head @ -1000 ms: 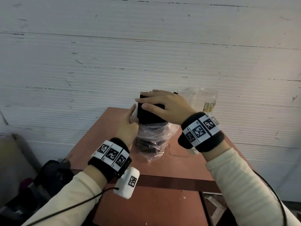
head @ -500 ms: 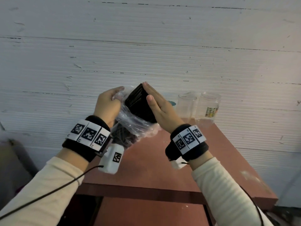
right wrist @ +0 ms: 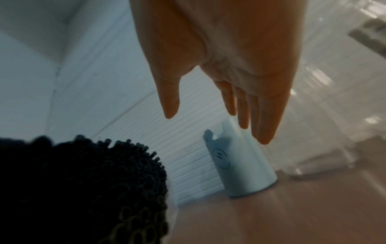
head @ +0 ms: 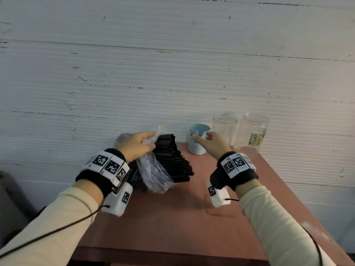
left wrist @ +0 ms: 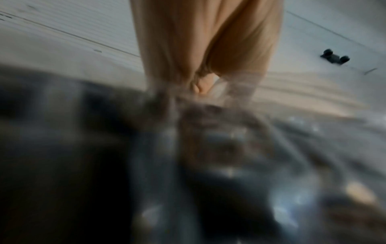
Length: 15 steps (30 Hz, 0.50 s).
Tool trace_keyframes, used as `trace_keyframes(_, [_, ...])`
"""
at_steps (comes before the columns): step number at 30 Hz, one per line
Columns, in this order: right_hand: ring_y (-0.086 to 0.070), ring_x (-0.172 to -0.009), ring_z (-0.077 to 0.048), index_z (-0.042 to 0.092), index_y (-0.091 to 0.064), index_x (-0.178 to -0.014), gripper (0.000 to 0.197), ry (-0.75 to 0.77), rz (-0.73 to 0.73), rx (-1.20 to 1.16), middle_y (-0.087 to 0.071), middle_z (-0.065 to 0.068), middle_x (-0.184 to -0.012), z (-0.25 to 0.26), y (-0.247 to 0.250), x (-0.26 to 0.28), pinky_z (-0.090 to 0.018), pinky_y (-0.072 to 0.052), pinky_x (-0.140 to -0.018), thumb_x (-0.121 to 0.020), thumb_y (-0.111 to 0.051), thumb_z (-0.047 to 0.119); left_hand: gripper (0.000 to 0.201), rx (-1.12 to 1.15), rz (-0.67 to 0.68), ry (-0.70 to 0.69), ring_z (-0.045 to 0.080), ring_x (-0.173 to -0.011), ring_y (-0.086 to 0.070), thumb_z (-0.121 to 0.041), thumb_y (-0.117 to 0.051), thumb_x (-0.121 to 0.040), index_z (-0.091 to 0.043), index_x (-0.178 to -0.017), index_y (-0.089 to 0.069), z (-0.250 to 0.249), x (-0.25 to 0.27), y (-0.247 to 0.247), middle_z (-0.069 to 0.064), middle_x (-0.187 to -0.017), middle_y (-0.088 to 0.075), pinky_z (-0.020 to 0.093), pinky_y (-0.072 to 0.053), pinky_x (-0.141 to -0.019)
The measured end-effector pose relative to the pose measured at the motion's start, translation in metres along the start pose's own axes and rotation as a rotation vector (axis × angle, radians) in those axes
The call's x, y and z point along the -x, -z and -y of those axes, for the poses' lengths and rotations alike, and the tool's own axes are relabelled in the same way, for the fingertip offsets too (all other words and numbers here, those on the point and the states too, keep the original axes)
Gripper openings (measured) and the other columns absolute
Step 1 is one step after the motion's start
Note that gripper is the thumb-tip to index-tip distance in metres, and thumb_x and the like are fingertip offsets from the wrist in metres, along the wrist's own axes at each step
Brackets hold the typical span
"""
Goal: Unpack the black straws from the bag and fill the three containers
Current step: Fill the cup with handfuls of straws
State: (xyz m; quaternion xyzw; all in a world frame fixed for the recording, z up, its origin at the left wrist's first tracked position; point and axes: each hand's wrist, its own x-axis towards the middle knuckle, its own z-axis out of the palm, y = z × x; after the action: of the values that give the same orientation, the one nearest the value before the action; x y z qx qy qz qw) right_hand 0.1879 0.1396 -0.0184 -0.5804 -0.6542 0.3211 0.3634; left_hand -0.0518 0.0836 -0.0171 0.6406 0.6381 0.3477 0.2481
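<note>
A bundle of black straws (head: 173, 160) lies tilted on the red-brown table (head: 172, 217), half out of a clear plastic bag (head: 153, 175). My left hand (head: 138, 144) grips the bag's crumpled top. The straw ends (right wrist: 104, 173) show in the right wrist view. My right hand (head: 208, 140) hovers empty, fingers relaxed, just in front of the light blue cup (head: 197, 148) (right wrist: 240, 173). Beside the cup stand a clear cup (head: 224, 129) and a clear jar (head: 251, 133) with a label. The left wrist view is blurred: fingers (left wrist: 200, 82) pinch plastic (left wrist: 229, 148).
A white ribbed wall (head: 172, 64) rises right behind the table. The three containers line the table's back edge on the right. The table's front edge (head: 163, 256) runs below my forearms; dark clutter lies off its left side.
The bundle, held up between both hands, has come down onto the table and slid partly out of the bag. My right hand let go and moved right toward the blue cup.
</note>
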Motion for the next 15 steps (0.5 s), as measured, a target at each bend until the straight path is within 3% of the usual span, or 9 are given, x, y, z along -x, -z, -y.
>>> trace_keyframes(3, [-0.05, -0.124, -0.033, -0.01, -0.041, -0.136, 0.065, -0.103, 0.028, 0.036, -0.049, -0.024, -0.138, -0.005, -0.001, -0.015, -0.036, -0.043, -0.096, -0.091, -0.065, 0.03, 0.058, -0.046, 0.048, 0.021, 0.02, -0.139, -0.037, -0.02, -0.063, -0.093, -0.026, -0.146, -0.039, 0.001, -0.007, -0.01, 0.0, -0.151, -0.039, 0.023, -0.027, -0.106])
trace_keyframes(4, [-0.057, -0.111, -0.031, -0.007, -0.048, -0.131, 0.055, -0.112, 0.035, 0.027, -0.057, -0.022, -0.124, -0.006, -0.001, -0.021, -0.035, -0.046, -0.086, -0.091, -0.065, 0.027, 0.059, -0.053, 0.061, 0.028, 0.02, -0.14, -0.036, -0.021, -0.062, -0.093, -0.027, -0.146, -0.038, 0.002, -0.01, -0.012, 0.0, -0.152, -0.038, 0.026, -0.028, -0.108])
trace_keyframes(6, [-0.054, -0.088, -0.019, 0.005, -0.052, -0.122, 0.042, -0.134, 0.075, 0.027, -0.053, -0.01, -0.106, -0.009, -0.003, -0.033, -0.028, -0.044, -0.07, -0.089, -0.067, 0.027, 0.059, -0.069, 0.072, 0.045, 0.021, -0.14, -0.036, -0.022, -0.062, -0.093, -0.027, -0.146, -0.037, 0.005, -0.018, -0.015, -0.001, -0.153, -0.036, 0.029, -0.029, -0.11])
trace_keyframes(8, [-0.051, -0.094, -0.019, 0.006, -0.045, -0.128, 0.051, -0.149, 0.085, 0.033, -0.049, -0.006, -0.11, -0.011, -0.008, -0.044, -0.028, -0.04, -0.075, -0.088, -0.068, 0.029, 0.06, -0.071, 0.078, 0.052, 0.021, -0.14, -0.035, -0.022, -0.063, -0.093, -0.027, -0.147, -0.037, 0.008, -0.025, -0.017, -0.002, -0.153, -0.035, 0.032, -0.027, -0.112])
trace_keyframes(12, [-0.046, -0.127, -0.028, 0.001, -0.026, -0.142, 0.084, -0.226, 0.074, 0.016, -0.041, -0.013, -0.14, -0.016, -0.017, -0.062, -0.031, -0.043, -0.097, -0.083, -0.073, 0.036, 0.061, -0.086, 0.079, 0.062, 0.022, -0.139, -0.038, -0.023, -0.065, -0.091, -0.029, -0.146, -0.038, 0.013, -0.034, -0.02, 0.002, -0.154, -0.035, 0.033, -0.029, -0.115])
trace_keyframes(15, [-0.044, -0.127, -0.031, 0.002, -0.025, -0.144, 0.1, -0.248, 0.072, 0.027, -0.038, -0.013, -0.141, -0.019, -0.028, -0.071, -0.044, -0.044, -0.105, -0.073, -0.077, 0.05, 0.061, -0.106, 0.078, 0.057, 0.022, -0.138, -0.039, -0.024, -0.064, -0.092, -0.03, -0.146, -0.037, 0.015, -0.037, -0.021, 0.001, -0.154, -0.036, 0.034, -0.03, -0.114])
